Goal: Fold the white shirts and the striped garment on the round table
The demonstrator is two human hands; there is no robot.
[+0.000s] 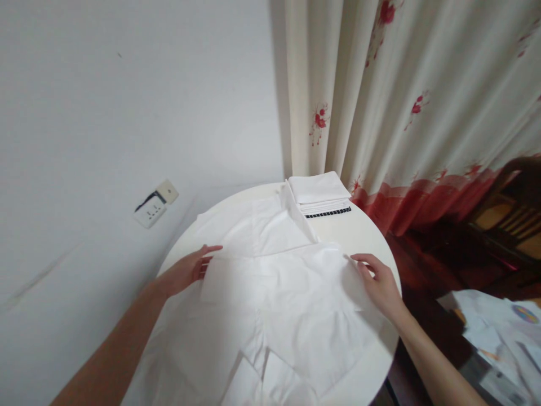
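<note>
A white garment (270, 293) lies spread over a round white table (363, 231), its lower part folded up across the middle. My left hand (190, 269) rests at the left edge of that fold, fingers stretched toward the cloth and partly tucked under it. My right hand (380, 282) lies on the fold's right edge, fingers curled lightly on the fabric. Whether either hand pinches the cloth is not clear.
A stack of folded white cloth (319, 192) sits on a dark-edged pad at the table's far side. A flowered curtain (401, 96) hangs behind. A wall socket (154, 206) is at left. A dark wooden chair (502, 225) and papers (499, 327) are at right.
</note>
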